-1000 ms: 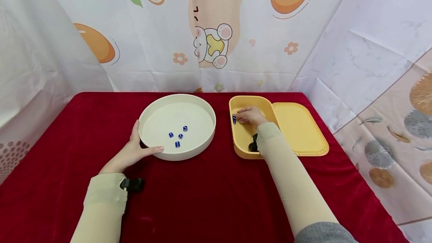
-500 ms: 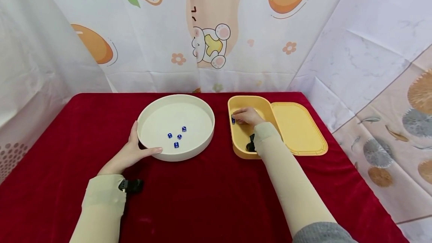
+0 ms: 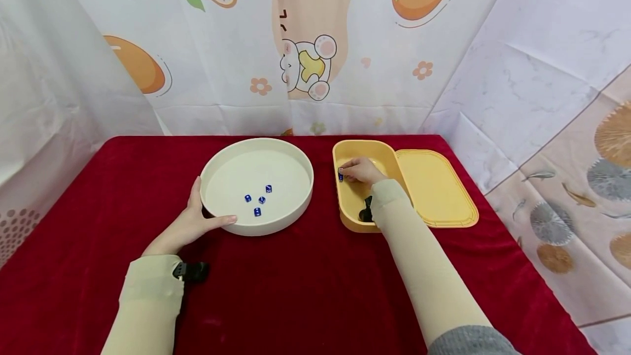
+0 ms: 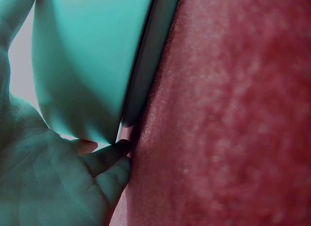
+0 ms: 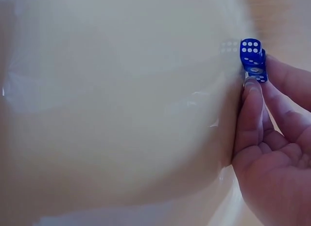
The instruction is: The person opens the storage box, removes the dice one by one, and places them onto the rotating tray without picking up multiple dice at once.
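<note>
My left hand (image 3: 189, 223) holds the round white tray (image 3: 236, 166) at its near left side, thumb along the front wall and fingers along the left. Several blue dice (image 3: 257, 212) with white dots lie apart on its floor. In the left wrist view, fingertips (image 4: 114, 155) reach the tray's lower edge. My right hand (image 3: 362, 170) is inside the yellow box (image 3: 351, 201), by its left wall. Its thumb and fingers pinch at small blue dice (image 5: 250, 50), one above another in the right wrist view; the fingers partly hide the lower ones.
A flat yellow lid (image 3: 439, 190) lies to the right of the box. A red cloth (image 3: 296, 289) covers the table. Behind it hangs a white curtain (image 3: 222, 70) with printed fruit and flowers, and another patterned curtain (image 3: 567, 152) stands at the right.
The head view has shifted slightly. My right fingers have closed in on the blue dice at the box's left wall. My left hand keeps its place on the tray.
</note>
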A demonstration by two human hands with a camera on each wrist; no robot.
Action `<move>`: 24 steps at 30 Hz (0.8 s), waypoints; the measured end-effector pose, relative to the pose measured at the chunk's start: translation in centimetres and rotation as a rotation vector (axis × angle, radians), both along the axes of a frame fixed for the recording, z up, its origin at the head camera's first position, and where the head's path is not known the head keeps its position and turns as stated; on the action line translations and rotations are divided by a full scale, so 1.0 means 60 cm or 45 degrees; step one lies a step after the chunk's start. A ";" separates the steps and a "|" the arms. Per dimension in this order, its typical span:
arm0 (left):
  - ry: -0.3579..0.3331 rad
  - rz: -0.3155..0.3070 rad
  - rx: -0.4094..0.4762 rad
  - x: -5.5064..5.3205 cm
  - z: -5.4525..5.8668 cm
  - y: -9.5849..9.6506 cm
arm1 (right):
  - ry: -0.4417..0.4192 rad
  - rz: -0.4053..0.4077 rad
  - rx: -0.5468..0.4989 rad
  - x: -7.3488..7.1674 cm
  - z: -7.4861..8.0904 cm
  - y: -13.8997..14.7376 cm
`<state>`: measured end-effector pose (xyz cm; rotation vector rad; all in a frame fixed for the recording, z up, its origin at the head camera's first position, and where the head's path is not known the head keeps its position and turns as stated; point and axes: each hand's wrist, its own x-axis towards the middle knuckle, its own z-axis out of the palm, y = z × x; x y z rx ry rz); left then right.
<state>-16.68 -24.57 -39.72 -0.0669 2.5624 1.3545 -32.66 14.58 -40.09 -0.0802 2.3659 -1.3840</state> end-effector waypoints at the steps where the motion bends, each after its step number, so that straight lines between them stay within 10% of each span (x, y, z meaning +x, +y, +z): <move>1: -0.001 0.000 -0.002 0.000 0.000 0.000 | -0.001 -0.005 -0.001 0.000 0.000 0.000; 24: -0.010 0.000 -0.029 -0.002 -0.004 -0.002 | -0.017 -0.039 0.046 0.001 -0.003 0.000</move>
